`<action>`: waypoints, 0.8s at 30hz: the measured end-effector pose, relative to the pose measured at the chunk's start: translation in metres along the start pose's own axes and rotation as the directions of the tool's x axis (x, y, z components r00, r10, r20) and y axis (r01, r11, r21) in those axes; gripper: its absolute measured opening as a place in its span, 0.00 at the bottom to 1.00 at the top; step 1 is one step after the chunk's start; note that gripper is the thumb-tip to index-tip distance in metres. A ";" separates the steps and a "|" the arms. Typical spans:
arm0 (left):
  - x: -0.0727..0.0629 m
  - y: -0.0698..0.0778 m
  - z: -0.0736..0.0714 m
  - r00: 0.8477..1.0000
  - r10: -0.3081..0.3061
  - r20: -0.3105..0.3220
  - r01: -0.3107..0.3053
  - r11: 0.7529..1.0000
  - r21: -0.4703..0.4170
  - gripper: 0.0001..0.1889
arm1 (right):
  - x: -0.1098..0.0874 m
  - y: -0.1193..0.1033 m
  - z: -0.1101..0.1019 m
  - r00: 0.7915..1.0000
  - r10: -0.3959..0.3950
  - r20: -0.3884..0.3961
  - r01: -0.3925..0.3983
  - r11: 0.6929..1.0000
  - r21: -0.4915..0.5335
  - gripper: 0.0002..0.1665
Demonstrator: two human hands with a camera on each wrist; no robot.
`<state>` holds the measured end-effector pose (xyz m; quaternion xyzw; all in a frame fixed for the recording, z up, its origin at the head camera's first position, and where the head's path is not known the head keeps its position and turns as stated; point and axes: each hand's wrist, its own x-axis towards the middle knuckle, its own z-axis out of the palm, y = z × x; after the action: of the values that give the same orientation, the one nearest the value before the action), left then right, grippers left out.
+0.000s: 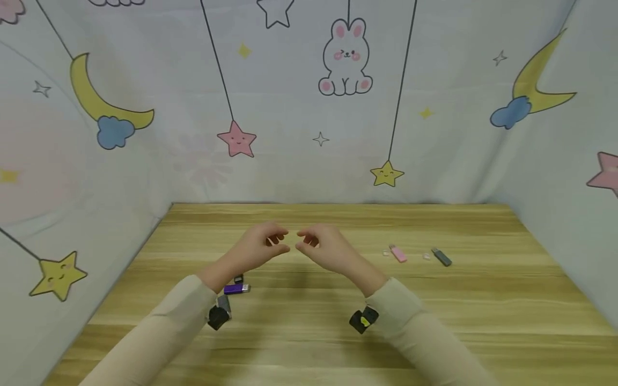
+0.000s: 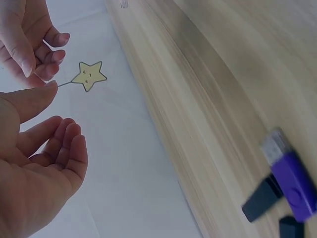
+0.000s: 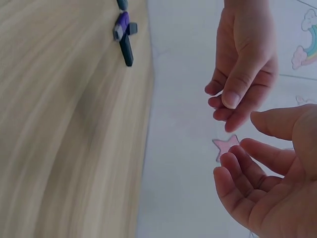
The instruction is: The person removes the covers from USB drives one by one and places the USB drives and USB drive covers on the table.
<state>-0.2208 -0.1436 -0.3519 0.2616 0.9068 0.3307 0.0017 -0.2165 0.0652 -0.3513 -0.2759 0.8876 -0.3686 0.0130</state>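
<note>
My left hand and right hand hover over the middle of the table, facing each other with a small gap between their fingertips. The fingers of both are loosely bent and hold nothing, as the left wrist view's near hand and the right wrist view's near hand show. Below the left forearm lies a purple USB stick with a metal plug. Dark pieces lie against it, partly hidden in the head view. Right of my right hand are a pink USB stick and a dark grey USB stick.
Small clear caps lie beside the pink and grey sticks. The wood-grain table ends at a white printed cloth at the back and sides. A black wrist device hangs under each sleeve cuff.
</note>
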 end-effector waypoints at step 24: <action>-0.067 -0.054 -0.026 0.993 -0.081 0.081 0.089 0.992 -0.093 0.16 | 0.016 -0.024 0.086 0.989 -0.024 0.147 0.011 0.996 0.089 0.17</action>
<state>-0.1930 -0.2255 -0.3751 0.2348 0.8993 0.3635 0.0637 -0.1994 -0.0124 -0.3945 -0.3094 0.8648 -0.3858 0.0876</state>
